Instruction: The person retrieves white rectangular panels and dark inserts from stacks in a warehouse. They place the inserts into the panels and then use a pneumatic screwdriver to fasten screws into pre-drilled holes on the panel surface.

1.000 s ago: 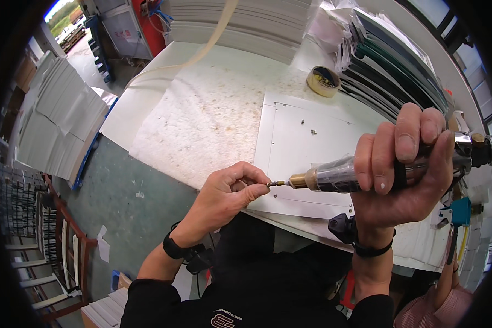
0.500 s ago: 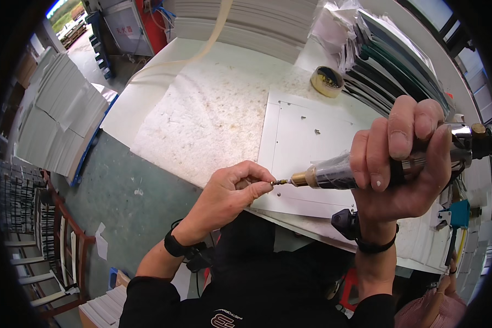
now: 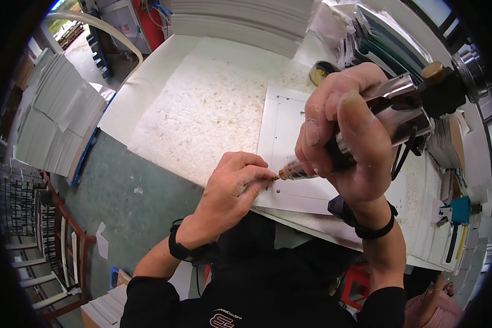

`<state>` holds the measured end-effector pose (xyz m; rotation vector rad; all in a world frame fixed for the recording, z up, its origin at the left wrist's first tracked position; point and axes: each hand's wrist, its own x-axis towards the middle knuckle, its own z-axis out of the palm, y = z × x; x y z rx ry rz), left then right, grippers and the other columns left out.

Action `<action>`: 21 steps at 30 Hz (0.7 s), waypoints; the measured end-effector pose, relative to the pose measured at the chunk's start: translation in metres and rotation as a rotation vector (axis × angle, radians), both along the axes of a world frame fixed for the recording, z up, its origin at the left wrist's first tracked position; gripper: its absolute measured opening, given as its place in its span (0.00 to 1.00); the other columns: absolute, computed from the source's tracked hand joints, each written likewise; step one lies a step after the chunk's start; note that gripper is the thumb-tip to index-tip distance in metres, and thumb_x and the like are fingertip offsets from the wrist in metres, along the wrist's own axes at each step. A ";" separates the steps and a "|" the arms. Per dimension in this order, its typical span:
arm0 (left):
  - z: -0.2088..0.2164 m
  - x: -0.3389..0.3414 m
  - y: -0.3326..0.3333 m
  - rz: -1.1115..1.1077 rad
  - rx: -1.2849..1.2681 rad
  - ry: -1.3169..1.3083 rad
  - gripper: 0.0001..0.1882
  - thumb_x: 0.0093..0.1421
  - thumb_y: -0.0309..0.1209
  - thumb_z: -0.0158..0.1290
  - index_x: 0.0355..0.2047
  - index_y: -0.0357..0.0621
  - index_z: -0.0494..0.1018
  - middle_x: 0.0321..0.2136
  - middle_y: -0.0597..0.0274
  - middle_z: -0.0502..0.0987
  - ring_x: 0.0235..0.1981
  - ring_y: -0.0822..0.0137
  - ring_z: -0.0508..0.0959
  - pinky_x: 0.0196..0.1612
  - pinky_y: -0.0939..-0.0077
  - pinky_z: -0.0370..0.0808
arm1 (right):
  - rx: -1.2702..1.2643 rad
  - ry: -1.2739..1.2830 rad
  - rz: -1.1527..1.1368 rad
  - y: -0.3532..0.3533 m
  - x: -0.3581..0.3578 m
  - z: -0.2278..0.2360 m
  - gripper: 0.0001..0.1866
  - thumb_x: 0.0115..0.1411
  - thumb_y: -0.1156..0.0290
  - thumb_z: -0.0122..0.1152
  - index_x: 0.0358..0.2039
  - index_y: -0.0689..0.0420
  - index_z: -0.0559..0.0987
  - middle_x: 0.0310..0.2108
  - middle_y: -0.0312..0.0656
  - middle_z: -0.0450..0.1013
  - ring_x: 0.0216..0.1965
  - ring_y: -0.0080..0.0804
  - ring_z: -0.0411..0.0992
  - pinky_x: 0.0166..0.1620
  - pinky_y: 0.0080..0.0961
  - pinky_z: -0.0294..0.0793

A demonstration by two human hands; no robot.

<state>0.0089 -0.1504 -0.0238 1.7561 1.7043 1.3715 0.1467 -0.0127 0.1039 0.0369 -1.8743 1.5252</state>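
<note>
My right hand (image 3: 347,131) is wrapped round a silver power screwdriver (image 3: 413,109), which slants down and left with its rear end raised. Its narrow brass-coloured nose points at the fingertips of my left hand (image 3: 227,183). Those fingers are pinched at the bit's tip, low over the near left part of a white panel (image 3: 311,198). Whatever sits between them is too small and covered to make out. Small dark holes and a few bits of hardware dot the panel, partly hidden by my right hand and the tool.
The panel lies on a table with a stained white padded sheet (image 3: 197,109). A round tub (image 3: 321,72) stands behind my right hand, near stacked dark sheets (image 3: 385,49). A teal tool (image 3: 460,210) is at the right edge. Another person (image 3: 440,309) shows at lower right.
The screwdriver has tipped steeper, its rear rising towards the camera and its nose coming closer to my left fingertips and the panel. The pale curved strip has swung left.
</note>
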 end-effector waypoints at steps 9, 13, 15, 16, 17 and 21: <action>0.007 -0.003 -0.001 -0.025 -0.017 0.064 0.12 0.61 0.20 0.57 0.46 0.40 0.77 0.46 0.54 0.77 0.49 0.51 0.74 0.52 0.61 0.73 | -0.068 -0.005 -0.045 -0.008 -0.013 -0.006 0.15 0.71 0.62 0.56 0.35 0.58 0.65 0.24 0.47 0.69 0.11 0.22 0.61 0.15 0.23 0.67; 0.002 -0.003 -0.001 -0.012 0.040 0.113 0.15 0.62 0.19 0.56 0.49 0.40 0.75 0.47 0.52 0.76 0.50 0.49 0.74 0.52 0.60 0.73 | -0.052 -0.039 -0.019 -0.008 -0.014 -0.010 0.15 0.68 0.62 0.59 0.34 0.56 0.66 0.22 0.46 0.69 0.10 0.21 0.60 0.15 0.22 0.67; 0.003 -0.004 0.000 -0.022 0.020 0.106 0.15 0.62 0.19 0.56 0.49 0.40 0.74 0.47 0.52 0.76 0.50 0.49 0.74 0.52 0.59 0.73 | -0.051 -0.059 -0.021 -0.008 -0.014 -0.011 0.15 0.67 0.61 0.60 0.33 0.55 0.66 0.21 0.45 0.69 0.10 0.20 0.60 0.16 0.21 0.67; 0.004 -0.004 -0.001 -0.025 0.009 0.105 0.15 0.62 0.19 0.56 0.49 0.40 0.74 0.47 0.52 0.76 0.50 0.49 0.74 0.52 0.59 0.73 | -0.058 -0.071 -0.010 -0.007 -0.014 -0.012 0.15 0.67 0.62 0.60 0.33 0.55 0.66 0.21 0.45 0.69 0.10 0.20 0.60 0.16 0.21 0.66; 0.004 -0.004 -0.001 -0.016 0.016 0.102 0.15 0.62 0.19 0.56 0.49 0.39 0.74 0.47 0.52 0.76 0.50 0.49 0.74 0.52 0.59 0.73 | -0.060 -0.082 -0.003 -0.007 -0.014 -0.013 0.15 0.67 0.62 0.60 0.33 0.55 0.66 0.21 0.45 0.69 0.11 0.20 0.60 0.16 0.20 0.66; 0.000 -0.003 0.000 -0.010 0.057 0.103 0.15 0.61 0.19 0.56 0.49 0.38 0.74 0.47 0.51 0.76 0.50 0.48 0.74 0.52 0.59 0.73 | -0.054 -0.124 0.008 -0.012 -0.014 -0.013 0.13 0.66 0.63 0.60 0.33 0.55 0.66 0.21 0.44 0.69 0.12 0.19 0.61 0.16 0.19 0.65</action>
